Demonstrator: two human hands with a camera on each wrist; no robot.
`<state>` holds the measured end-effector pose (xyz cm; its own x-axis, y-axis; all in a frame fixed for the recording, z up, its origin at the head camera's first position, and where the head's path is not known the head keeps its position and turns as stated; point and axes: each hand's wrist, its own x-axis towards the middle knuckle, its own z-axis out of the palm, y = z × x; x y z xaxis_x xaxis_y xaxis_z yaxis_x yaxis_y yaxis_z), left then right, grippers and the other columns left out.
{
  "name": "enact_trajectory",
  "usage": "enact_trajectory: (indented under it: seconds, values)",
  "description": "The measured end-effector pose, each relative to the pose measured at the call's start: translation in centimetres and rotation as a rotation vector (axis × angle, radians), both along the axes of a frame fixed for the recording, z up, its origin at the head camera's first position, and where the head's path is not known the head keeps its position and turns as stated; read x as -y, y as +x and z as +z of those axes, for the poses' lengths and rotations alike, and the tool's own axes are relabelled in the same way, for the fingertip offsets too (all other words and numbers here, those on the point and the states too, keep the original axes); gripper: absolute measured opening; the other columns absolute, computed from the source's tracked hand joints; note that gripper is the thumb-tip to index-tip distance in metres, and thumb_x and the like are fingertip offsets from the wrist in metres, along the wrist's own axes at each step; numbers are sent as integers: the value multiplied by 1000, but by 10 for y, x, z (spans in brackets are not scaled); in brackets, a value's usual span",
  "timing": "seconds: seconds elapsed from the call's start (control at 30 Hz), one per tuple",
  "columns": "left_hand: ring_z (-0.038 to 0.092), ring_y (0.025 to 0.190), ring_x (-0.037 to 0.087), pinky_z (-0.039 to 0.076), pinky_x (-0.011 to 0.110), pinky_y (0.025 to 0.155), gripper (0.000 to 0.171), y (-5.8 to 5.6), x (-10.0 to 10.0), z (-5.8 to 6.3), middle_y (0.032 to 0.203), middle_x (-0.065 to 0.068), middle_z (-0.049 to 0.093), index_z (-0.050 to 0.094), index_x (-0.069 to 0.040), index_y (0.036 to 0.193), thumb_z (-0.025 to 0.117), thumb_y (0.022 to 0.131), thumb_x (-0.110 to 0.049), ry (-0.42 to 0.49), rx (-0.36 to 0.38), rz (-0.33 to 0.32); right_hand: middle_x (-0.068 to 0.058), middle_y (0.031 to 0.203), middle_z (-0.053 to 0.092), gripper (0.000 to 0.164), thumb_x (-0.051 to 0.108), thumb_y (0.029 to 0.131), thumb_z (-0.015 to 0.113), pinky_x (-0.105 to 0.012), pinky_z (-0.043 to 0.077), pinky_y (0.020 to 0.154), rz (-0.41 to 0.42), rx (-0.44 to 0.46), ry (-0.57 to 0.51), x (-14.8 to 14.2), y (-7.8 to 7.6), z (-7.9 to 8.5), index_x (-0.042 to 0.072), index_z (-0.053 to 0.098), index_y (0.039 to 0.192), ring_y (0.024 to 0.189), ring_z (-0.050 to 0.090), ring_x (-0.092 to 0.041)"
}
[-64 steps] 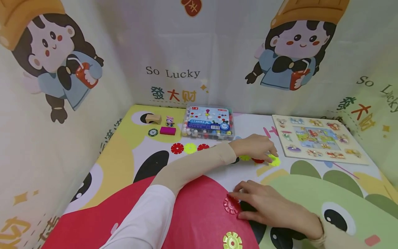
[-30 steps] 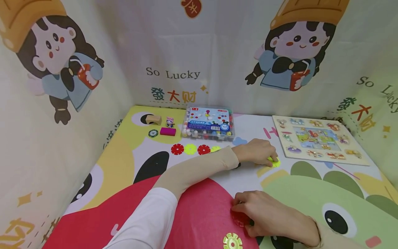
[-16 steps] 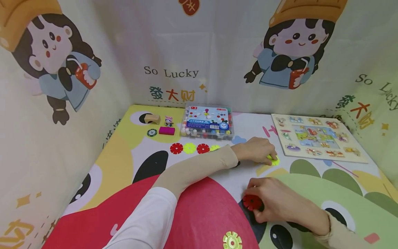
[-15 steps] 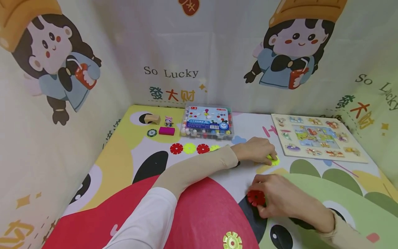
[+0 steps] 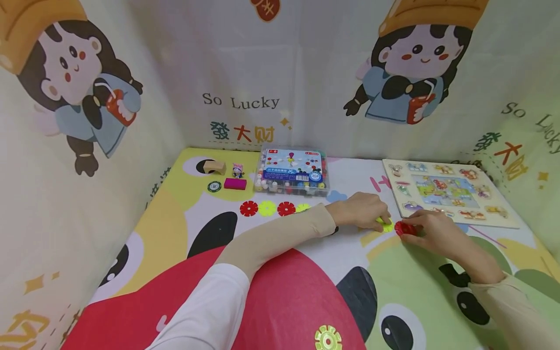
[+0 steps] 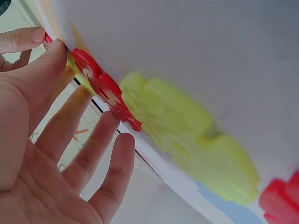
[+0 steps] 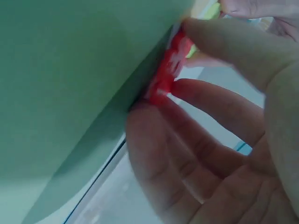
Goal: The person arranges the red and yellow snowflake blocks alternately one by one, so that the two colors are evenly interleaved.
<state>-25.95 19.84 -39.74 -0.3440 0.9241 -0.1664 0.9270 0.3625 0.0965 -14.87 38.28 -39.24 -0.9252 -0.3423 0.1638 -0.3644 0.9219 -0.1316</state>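
Note:
My right hand (image 5: 442,236) pinches a red snowflake disc (image 5: 404,228) between thumb and fingers, just right of a yellow-green disc (image 5: 387,225). That yellow-green disc lies between the thumb and index finger of my left hand (image 5: 359,211), whose other fingers stay loosely spread. Leftward runs a row of alternating discs: red (image 5: 249,208), yellow-green (image 5: 267,208), red (image 5: 286,208) and more, partly covered by my left forearm. The left wrist view shows a red disc (image 6: 105,91) and a yellow-green one (image 6: 187,135) of this row. Another yellow disc (image 5: 328,338) lies near the front.
At the back stands a clear box of colored beads (image 5: 290,170). A wooden picture puzzle board (image 5: 503,221) lies just beyond my right hand. Back left are a wooden block (image 5: 214,167), a small figure (image 5: 237,170), a magenta block (image 5: 235,183) and a round chip (image 5: 214,186).
My right hand picked up the red disc from the front of the table and carried it forward and right to the row's end. My left hand has settled on the yellow-green disc.

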Motion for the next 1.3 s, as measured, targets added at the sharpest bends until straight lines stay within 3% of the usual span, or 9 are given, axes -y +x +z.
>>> enact_trajectory:
  seconds: [0.13,0.5,0.63,0.77,0.9,0.97,1.03,1.13,1.3]
  values:
    - [53,120,-1,47,20,89,37,0,0,2,131,-28,54,60,-43,122,64,86,-48,2,6,5,-3,88,66,27,25,72,82,-23,42,55,17,-6,8,1,0,-1,8,76,93,67,54,-8]
    - [55,114,-1,45,20,90,38,-2,-1,3,130,-25,55,60,-43,122,64,85,-48,0,32,-5,-5,96,66,38,27,77,78,-22,41,57,-13,33,-35,-3,4,-3,7,72,109,71,56,-9]
    - [56,109,-1,46,22,85,39,-2,-2,5,125,-27,58,61,-45,120,66,82,-51,16,61,10,2,91,67,28,31,77,78,-22,43,58,-22,-13,-17,14,17,8,16,75,100,71,58,-8]
    - [54,113,-1,46,23,86,39,0,-7,8,124,-27,58,60,-45,122,65,84,-51,45,69,8,15,93,64,30,37,74,79,-22,48,64,166,-30,-21,68,47,19,26,72,101,78,58,1]
    - [50,118,-1,43,22,91,38,6,-15,8,127,-24,56,59,-43,124,62,87,-49,71,58,-42,19,113,56,50,52,81,68,-20,50,75,467,207,-51,130,85,15,35,58,126,100,51,4]
    - [50,116,-1,43,21,89,36,10,-18,7,127,-23,57,60,-42,123,62,87,-47,69,63,-58,17,115,53,47,54,86,60,-14,48,76,591,256,-41,152,99,9,36,55,129,102,48,4]
    - [51,112,0,43,20,85,36,12,-20,5,126,-22,57,60,-42,124,61,88,-46,52,80,-60,15,109,53,38,49,91,56,-7,42,74,682,224,-28,166,108,2,33,57,125,98,46,4]
    - [52,104,0,42,20,81,37,14,-21,2,123,-22,59,59,-41,125,61,89,-45,39,97,-52,14,100,53,34,49,93,51,0,34,70,724,118,8,176,113,-5,29,62,118,91,43,5]
    - [52,104,0,41,19,81,37,15,-23,2,124,-21,58,56,-42,127,60,90,-45,22,75,-50,12,105,53,49,58,92,45,1,32,64,745,113,36,182,115,-10,31,52,133,92,45,4]
